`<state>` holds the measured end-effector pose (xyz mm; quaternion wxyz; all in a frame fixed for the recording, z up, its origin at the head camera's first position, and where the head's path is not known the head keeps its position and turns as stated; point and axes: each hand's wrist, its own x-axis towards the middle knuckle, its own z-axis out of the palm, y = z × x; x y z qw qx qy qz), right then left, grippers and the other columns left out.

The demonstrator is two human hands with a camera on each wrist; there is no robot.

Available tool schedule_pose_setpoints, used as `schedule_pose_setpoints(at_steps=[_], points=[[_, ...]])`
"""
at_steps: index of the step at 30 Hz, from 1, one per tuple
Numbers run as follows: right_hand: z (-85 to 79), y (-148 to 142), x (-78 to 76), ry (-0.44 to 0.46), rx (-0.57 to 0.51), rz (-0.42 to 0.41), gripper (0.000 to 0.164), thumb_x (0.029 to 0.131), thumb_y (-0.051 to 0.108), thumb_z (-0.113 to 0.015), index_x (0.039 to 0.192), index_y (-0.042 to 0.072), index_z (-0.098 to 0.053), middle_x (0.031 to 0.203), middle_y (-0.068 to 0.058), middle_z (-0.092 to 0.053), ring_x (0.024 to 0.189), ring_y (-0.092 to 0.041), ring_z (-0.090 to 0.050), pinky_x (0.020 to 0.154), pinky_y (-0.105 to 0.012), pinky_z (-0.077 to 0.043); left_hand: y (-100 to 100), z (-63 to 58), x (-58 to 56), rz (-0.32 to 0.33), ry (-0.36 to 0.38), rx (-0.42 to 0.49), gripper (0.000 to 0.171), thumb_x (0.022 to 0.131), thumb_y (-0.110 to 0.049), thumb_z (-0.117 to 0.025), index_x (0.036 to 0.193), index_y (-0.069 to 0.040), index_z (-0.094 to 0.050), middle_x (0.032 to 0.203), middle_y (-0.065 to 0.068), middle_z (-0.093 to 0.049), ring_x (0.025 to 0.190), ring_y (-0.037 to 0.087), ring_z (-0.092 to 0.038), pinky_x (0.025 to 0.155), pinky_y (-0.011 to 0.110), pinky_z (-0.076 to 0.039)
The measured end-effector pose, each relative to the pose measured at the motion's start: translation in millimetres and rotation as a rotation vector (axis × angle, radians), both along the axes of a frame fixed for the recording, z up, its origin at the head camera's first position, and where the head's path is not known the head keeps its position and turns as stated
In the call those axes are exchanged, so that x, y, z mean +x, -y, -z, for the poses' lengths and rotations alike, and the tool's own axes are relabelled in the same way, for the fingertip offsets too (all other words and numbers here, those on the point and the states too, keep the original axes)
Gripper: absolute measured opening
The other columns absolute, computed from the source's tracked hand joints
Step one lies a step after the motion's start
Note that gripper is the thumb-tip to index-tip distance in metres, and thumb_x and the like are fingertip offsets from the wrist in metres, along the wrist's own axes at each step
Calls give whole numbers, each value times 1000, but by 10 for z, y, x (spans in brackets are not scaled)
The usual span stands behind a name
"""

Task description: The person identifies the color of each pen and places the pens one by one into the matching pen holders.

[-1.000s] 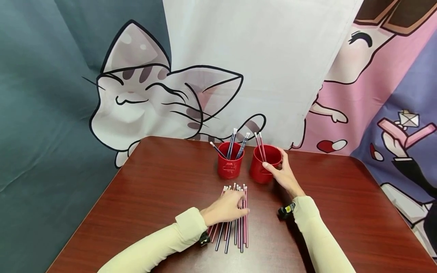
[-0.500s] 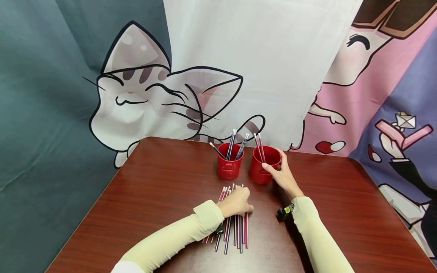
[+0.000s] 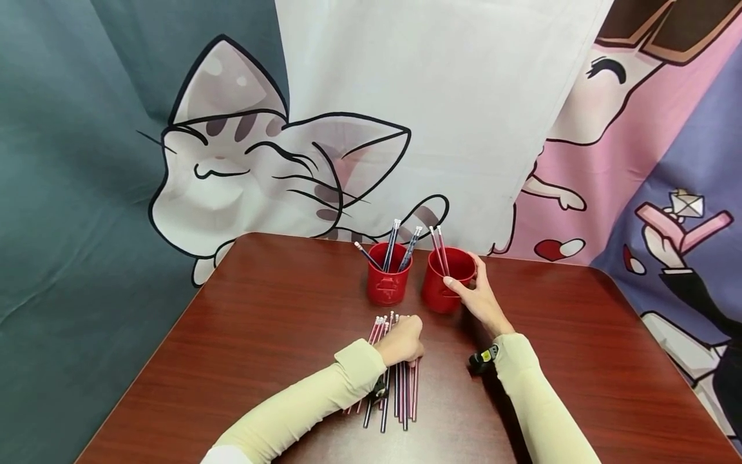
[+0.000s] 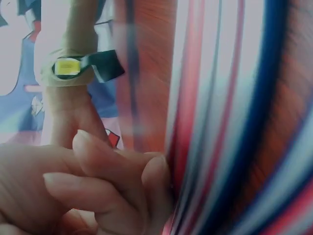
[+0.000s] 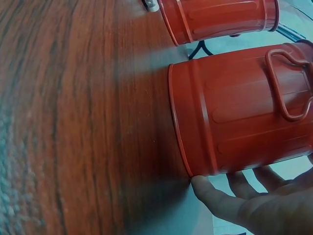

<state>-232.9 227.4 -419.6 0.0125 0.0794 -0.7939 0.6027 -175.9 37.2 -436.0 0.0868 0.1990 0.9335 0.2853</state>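
Several pencils [image 3: 383, 419] with white eraser ends lie in a loose bundle on the table, dark blue and pink ones mixed. My left hand [image 3: 401, 341] is over the right part of the bundle, its curled fingers gripping at pencils. The left wrist view shows these fingers [image 4: 105, 169] against the striped shafts, though how many they hold is hidden. My right hand [image 3: 481, 298] holds a red metal cup [image 3: 436, 287] by its side, thumb in front. Two pink pencils [image 3: 440, 252] stand in that cup. In the right wrist view a fingertip touches the cup's base rim.
A second red cup [image 3: 386, 287] stands just left of the held one, with several dark blue pencils [image 3: 391, 245] leaning in it. The brown table [image 3: 261, 309] ends at a printed cloth backdrop [image 3: 464, 96] behind the cups.
My left hand has moved right along the bundle and its fingers have curled down onto pencils at the right side. Those pencils have shifted slightly left. The right hand keeps its hold on the cup.
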Motion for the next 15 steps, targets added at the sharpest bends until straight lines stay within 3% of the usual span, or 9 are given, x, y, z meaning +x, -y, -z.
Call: schedule_pose_setpoints(at_steps=[6, 11, 15], points=[[9, -10, -10, -11, -8, -12, 80, 84, 29, -66, 144, 20, -13, 137, -12, -32, 116, -28, -39, 84, -36, -47, -18, -20, 27, -81, 165, 60, 30, 75, -10, -65, 46, -7, -60, 36, 0, -51, 33, 11, -53, 40, 19, -40], [22, -11, -15, -41, -4, -5, 79, 84, 27, -66, 143, 19, -15, 137, -13, -33, 117, -31, -40, 86, -38, -45, 18, -89, 24, -69, 153, 71, 34, 78, -19, -63, 46, -10, -62, 41, 0, -56, 38, 12, -57, 39, 21, -39], [17, -4, -16, -56, -1, -5, 78, 84, 26, -66, 144, 18, -15, 137, -15, -33, 117, -34, -40, 87, -41, -43, 100, -208, 18, -72, 104, 126, 26, 77, -22, -63, 53, -13, -61, 43, -4, -57, 42, 9, -57, 42, 22, -38]])
